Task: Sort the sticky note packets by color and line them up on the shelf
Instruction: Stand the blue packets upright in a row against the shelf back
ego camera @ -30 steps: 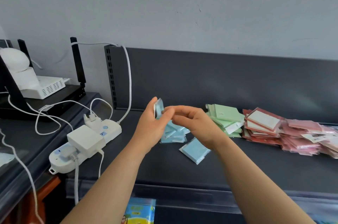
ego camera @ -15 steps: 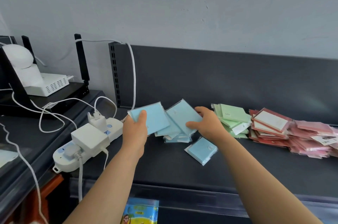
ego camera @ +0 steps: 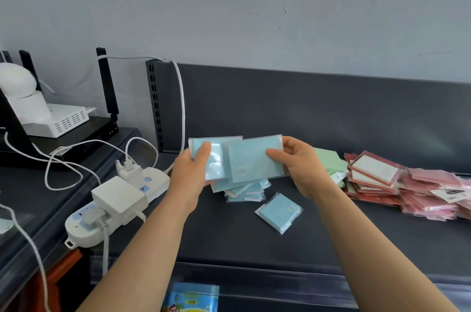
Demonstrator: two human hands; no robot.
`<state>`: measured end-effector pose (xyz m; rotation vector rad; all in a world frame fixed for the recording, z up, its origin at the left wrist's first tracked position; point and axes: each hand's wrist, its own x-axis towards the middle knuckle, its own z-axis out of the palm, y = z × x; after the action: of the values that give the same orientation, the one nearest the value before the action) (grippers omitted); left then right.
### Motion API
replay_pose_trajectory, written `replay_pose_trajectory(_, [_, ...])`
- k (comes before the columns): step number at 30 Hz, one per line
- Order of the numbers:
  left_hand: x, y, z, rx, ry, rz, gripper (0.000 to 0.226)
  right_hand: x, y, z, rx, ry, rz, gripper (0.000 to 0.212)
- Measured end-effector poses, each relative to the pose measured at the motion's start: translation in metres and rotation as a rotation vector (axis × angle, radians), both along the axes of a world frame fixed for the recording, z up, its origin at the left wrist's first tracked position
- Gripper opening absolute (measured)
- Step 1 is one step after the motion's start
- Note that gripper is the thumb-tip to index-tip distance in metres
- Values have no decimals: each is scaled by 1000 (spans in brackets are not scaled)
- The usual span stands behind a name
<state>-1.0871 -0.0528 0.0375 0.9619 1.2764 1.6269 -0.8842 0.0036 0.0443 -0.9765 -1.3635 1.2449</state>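
Observation:
My left hand (ego camera: 190, 171) grips a light blue sticky note packet (ego camera: 216, 156) held up above the dark shelf (ego camera: 229, 235). My right hand (ego camera: 300, 166) pinches a second blue packet (ego camera: 252, 161) that overlaps the first. Below them lies a small pile of blue packets (ego camera: 244, 190), and one blue packet (ego camera: 279, 212) lies alone in front. Green packets (ego camera: 330, 162) sit behind my right hand, partly hidden. Red packets (ego camera: 372, 176) and pink packets (ego camera: 433, 191) are heaped at the right.
A white power strip (ego camera: 114, 199) with plugs and cables lies at the shelf's left end. A white router (ego camera: 61, 120) and black antennas stand on the left unit. A colourful packet (ego camera: 191, 299) shows on the lower level.
Both hands have lifted and turned the two blue packets flat toward me, side by side; a second ago they held packets edge-on close together.

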Motion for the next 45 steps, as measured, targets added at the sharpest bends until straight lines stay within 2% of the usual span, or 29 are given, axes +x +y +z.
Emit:
replay_pose_trajectory(3, [4, -2, -2, 6, 12, -170, 17, -19, -1, -1, 8, -59, 19, 19])
replay_pose_trajectory(5, [1, 0, -6, 9, 123, -72, 27, -28, 2, -3, 78, -185, 0, 19])
replay_pose_trajectory(8, [-11, 2, -11, 2, 188, 184, 25, -28, 11, -6, 173, -500, -161, 40])
replay_pose_trajectory(10, [-18, 1, -14, 8, 106, 238, 23, -26, 13, -11, 147, -615, -169, 51])
replay_pose_trajectory(14, [-17, 3, -19, -71, -54, 135, 20, -25, 15, -23, -5, -707, -25, 57])
replay_pose_trajectory(16, [-11, 4, -20, -104, -115, 57, 19, -25, 15, -26, -35, -699, 18, 45])
replay_pose_trajectory(19, [-3, 3, -21, -111, -87, 8, 13, -20, 14, -30, -41, -683, 24, 34])
replay_pose_trajectory(24, [-1, 6, -22, -163, -70, 9, 11, -17, 14, -35, -50, -687, 29, 39])
replay_pose_trajectory(27, [3, 5, -19, -199, -163, -75, 15, -19, 13, -36, -112, -652, 105, 44])
replay_pose_trajectory(30, [6, -2, -20, -223, -209, -148, 20, -12, 7, -34, -155, -623, 131, 39])
replay_pose_trajectory(37, [-1, -23, -26, -232, -177, -245, 20, 6, -12, -34, -122, -677, 129, 32])
replay_pose_trajectory(40, [-4, -23, -24, -214, -146, -213, 19, 10, -14, -35, -120, -635, 69, 27])
replay_pose_trajectory(45, [-5, -17, -18, -91, -147, -17, 12, 21, -16, -23, -139, -403, -35, 18])
